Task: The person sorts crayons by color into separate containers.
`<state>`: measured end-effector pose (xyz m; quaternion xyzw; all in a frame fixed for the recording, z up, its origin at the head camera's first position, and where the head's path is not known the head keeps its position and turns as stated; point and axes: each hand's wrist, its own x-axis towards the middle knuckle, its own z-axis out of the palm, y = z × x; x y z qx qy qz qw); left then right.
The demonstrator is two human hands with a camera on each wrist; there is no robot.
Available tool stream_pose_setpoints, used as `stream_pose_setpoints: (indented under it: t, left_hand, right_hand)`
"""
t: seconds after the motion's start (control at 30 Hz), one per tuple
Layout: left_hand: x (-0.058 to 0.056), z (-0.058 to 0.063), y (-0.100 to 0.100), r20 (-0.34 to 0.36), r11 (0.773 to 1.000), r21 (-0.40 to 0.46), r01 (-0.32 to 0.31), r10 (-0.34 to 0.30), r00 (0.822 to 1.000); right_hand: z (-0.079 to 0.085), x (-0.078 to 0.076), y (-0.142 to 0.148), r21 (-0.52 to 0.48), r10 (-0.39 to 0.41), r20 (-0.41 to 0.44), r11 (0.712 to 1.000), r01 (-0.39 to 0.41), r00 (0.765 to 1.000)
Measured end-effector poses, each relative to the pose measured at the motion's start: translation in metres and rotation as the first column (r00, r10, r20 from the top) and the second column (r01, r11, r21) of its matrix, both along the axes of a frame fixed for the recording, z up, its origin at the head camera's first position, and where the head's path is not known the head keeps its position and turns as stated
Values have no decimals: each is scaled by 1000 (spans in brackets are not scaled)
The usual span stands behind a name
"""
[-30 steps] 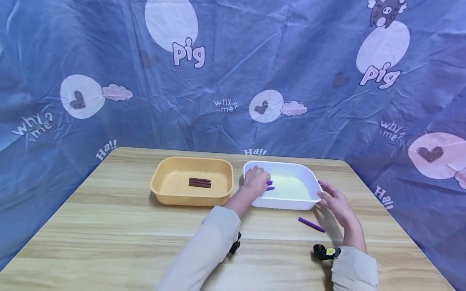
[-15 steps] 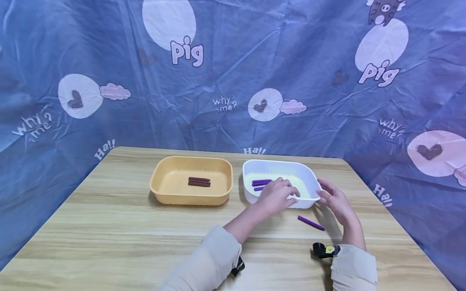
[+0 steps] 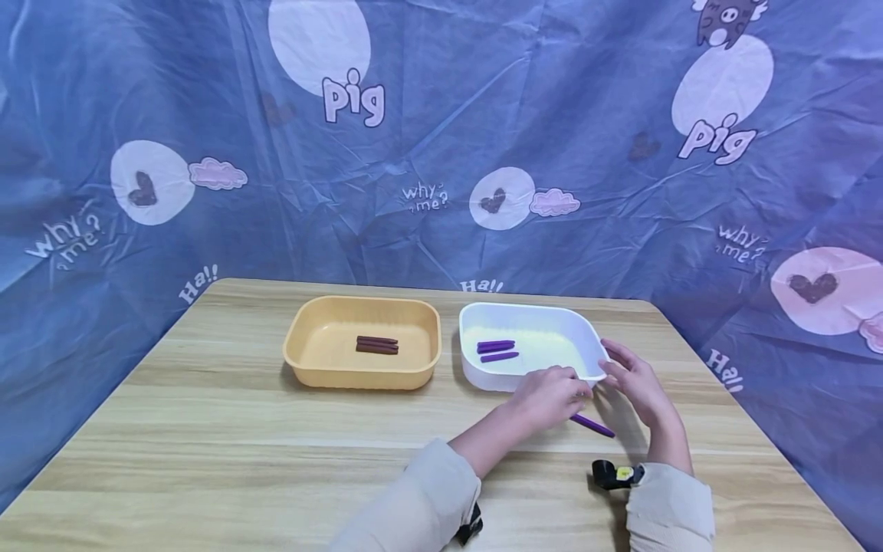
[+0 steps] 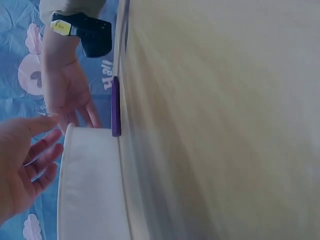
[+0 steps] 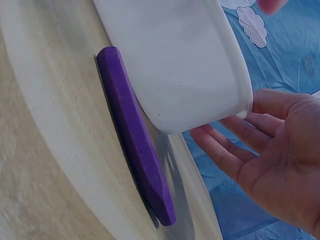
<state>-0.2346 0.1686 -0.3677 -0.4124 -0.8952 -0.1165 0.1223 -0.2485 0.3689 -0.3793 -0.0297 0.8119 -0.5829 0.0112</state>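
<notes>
A white plastic tray (image 3: pixel 552 349) stands at the right of the table, with several purple crayons (image 3: pixel 497 346) at its left end. My right hand (image 3: pixel 638 387) holds the tray's right front corner, thumb at the rim and fingers against the outer wall. In front of the tray a loose purple crayon (image 5: pixel 136 137) lies on the wood, its far end partly hidden by my left hand in the head view. My left hand (image 3: pixel 548 399) hovers by the tray's front rim, fingers loosely bent. In the left wrist view nothing sits between its thumb and fingers.
To the left stands a yellow tray (image 3: pixel 362 379) with several brown crayons (image 3: pixel 377 345) in it. Both trays rest on a wooden table (image 3: pixel 228 460). Behind the table hangs a blue printed cloth (image 3: pixel 428 138).
My left hand has left the crayons inside the white tray and moved right and toward me, over its front rim. My right hand stays at the corner.
</notes>
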Motion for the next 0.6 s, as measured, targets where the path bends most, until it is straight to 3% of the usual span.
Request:
stream_pose_setpoints:
  t: [0.23, 0.6]
  left_hand:
    - [-1, -9, 10, -7, 996, -83, 20, -20, 1000]
    - [-2, -28, 16, -125, 983, -184, -9, -15, 992]
  right_hand:
    - [1, 1, -1, 4, -7, -4, 1000, 7, 1000]
    - [1, 2, -1, 3, -12, -6, 1000, 12, 1000]
